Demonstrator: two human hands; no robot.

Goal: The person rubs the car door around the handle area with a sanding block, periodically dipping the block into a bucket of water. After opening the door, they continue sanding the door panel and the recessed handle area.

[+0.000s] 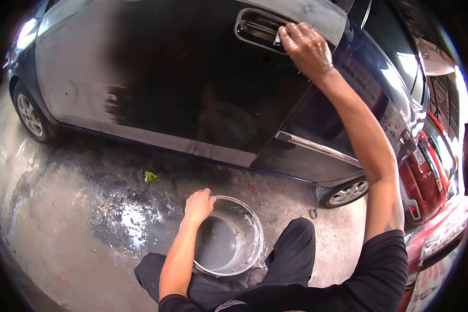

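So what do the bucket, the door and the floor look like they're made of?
Bucket: probably plastic with a slight sheen, judging by its smooth, pale, smudged wall; metal can't be ruled out. Door: likely painted metal, a smooth panel with dull grey areas beside a dark, glossier middle. Floor: seems bare concrete, grey and stained, with a wet patch throwing back light.

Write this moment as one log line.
left hand: on bucket rim; right hand: holding whitish piece at door-handle recess; bucket: gray liquid inside

Door (166, 67): dark, paler at left and lower edge. Oval recess (255, 28): near door's top. White scrap (277, 39): mostly hidden by right hand (308, 49). Bucket (250, 229): mouth up, grey liquid inside.
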